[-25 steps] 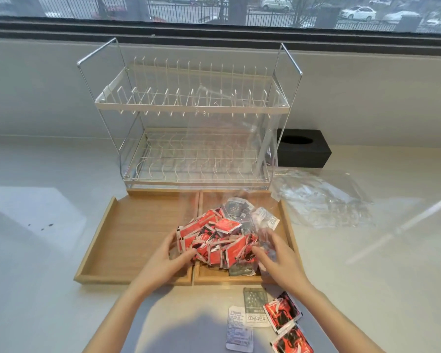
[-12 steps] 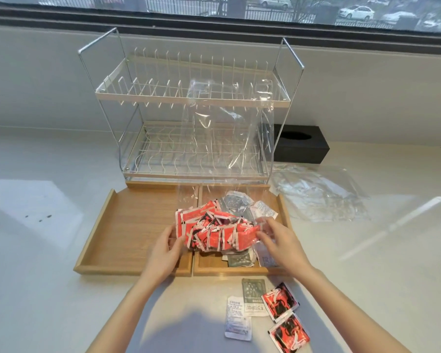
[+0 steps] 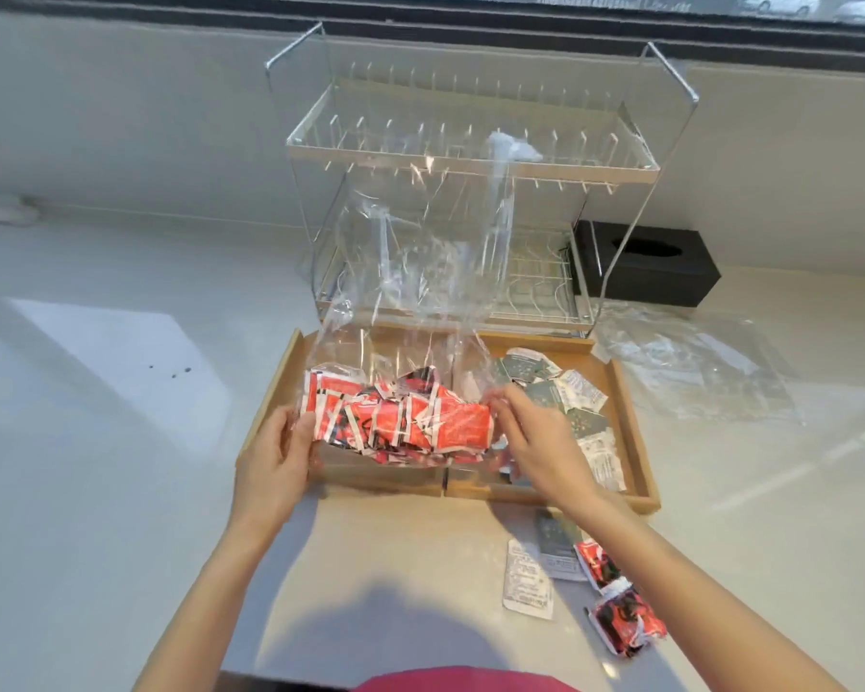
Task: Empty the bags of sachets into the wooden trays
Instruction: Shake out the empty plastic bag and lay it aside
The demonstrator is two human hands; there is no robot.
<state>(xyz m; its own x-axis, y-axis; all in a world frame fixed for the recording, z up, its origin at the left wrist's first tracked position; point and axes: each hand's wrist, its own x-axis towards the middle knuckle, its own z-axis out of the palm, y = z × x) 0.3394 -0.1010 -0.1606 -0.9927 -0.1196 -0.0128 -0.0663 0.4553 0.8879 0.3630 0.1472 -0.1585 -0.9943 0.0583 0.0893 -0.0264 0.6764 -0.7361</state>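
The left hand [image 3: 275,462] grips one end of a clear bag [image 3: 395,352] of red sachets [image 3: 400,422]; the right hand [image 3: 540,442] pinches the other end. Both forearms reach forward, the bag raised above the left wooden tray [image 3: 270,387], near its front edge.

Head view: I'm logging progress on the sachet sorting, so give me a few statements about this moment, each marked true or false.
1. Both hands hold the clear bag of red sachets, the left hand at one end and the right hand at the other. True.
2. The right wooden tray already holds green and white sachets. True.
3. All loose sachets are inside the trays. False: several loose sachets lie on the counter in front of the trays.
4. The dish rack is loaded with plates. False: no plates show on it.
5. The black tissue box stands left of the rack. False: it stands to the right.
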